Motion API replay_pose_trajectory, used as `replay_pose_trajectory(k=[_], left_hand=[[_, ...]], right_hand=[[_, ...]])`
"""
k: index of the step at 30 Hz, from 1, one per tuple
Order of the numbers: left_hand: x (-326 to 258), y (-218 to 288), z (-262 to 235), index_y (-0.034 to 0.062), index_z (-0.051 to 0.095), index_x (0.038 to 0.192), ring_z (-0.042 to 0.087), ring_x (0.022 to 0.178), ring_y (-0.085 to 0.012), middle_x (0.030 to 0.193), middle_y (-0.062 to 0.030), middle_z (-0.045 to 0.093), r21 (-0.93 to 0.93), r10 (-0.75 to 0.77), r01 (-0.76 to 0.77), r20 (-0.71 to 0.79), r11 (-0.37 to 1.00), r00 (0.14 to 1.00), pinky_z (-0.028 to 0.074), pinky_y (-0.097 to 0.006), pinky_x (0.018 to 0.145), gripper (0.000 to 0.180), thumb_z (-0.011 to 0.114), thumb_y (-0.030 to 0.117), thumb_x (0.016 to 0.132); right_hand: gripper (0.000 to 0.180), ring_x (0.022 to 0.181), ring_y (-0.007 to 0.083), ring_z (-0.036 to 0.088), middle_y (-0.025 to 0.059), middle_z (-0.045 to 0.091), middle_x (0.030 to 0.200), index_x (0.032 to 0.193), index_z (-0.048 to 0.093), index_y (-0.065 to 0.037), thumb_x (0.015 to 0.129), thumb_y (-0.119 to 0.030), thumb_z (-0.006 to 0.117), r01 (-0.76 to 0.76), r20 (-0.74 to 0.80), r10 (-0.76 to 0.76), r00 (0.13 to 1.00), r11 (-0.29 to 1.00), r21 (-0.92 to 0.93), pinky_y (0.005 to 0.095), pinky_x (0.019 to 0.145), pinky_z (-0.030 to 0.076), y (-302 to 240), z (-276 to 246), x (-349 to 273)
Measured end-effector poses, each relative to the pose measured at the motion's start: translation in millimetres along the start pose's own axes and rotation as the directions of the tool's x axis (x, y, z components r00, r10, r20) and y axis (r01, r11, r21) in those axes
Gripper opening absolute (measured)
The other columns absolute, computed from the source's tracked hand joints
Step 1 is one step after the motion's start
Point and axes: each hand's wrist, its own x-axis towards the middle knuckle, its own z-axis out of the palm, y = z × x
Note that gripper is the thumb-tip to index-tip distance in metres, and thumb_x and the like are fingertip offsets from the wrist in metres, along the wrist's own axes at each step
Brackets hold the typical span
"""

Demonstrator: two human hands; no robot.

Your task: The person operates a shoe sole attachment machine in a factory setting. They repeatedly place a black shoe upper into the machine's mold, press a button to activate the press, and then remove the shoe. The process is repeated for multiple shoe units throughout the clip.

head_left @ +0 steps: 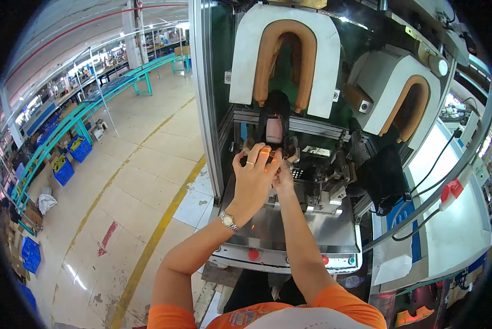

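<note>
White shape (311,319), bottom centre; mid-frame, our left hand (254,178), right hand (283,177) together at black form (279,103), seemingly adjusting; grip can't tell; next needs steadiness

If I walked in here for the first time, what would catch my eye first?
Probably the big brown horseshoe-shaped pad on its white panel, top centre. Just below, the left hand and right hand are close together by a black piece. Off left, a long turquoise frame crosses the background.
</note>
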Motion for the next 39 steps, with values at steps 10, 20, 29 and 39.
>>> replay_pose_trajectory(k=[10,20,29,39], left_hand=[[-1,3,3,0.0120,0.054,0.106,0.036,0.112,-0.0203,0.105,-0.0066,0.048,-0.021,0.009,-0.009,-0.013,1.000,1.000,0.031,-0.048,0.084,0.036,0.055,0.008,0.069],[-2,8,9,0.0105,0.055,0.104,0.036,0.112,-0.0206,0.106,-0.0069,0.048,-0.012,-0.037,0.037,0.003,0.999,0.999,0.029,-0.049,0.087,0.035,0.057,0.011,0.068],[-48,-9,-25,0.0085,0.050,0.113,0.036,0.115,-0.0317,0.119,-0.0123,0.043,-0.243,-0.160,0.141,-0.060,0.960,0.985,0.022,-0.048,0.097,0.042,0.053,0.008,0.071],[-358,-67,48,-0.0036,0.037,0.116,0.053,0.089,-0.0254,0.100,-0.0184,0.051,-0.196,-0.759,0.965,0.651,-0.173,-0.004,0.045,-0.034,0.072,0.061,0.067,0.010,0.064]], right_hand=[[0.016,0.046,0.0086,0.046,0.0005,0.054,0.066,0.095,0.054,-0.007,0.088,-0.020,0.047,0.011,0.087,-0.017,0.996,0.998,0.066,0.0191,0.038,0.039,10,-14,14],[0.022,0.061,0.0086,0.052,0.0040,0.056,0.082,0.106,0.051,-0.006,0.091,-0.018,0.041,-0.075,0.183,0.044,0.982,0.983,0.165,0.0207,0.051,0.046,9,15,-11],[0.017,0.075,0.0137,0.057,0.0033,0.060,0.084,0.101,0.055,-0.008,0.084,-0.012,0.052,-0.091,-0.147,0.048,0.988,0.949,-0.301,0.0259,0.074,0.046,-23,0,-87],[0.009,0.059,0.0064,0.046,0.0030,0.057,0.075,0.085,0.056,-0.005,0.082,-0.014,0.055,0.686,0.240,-0.766,0.596,0.330,-0.649,0.0182,0.053,0.035,-233,-2,-320]])
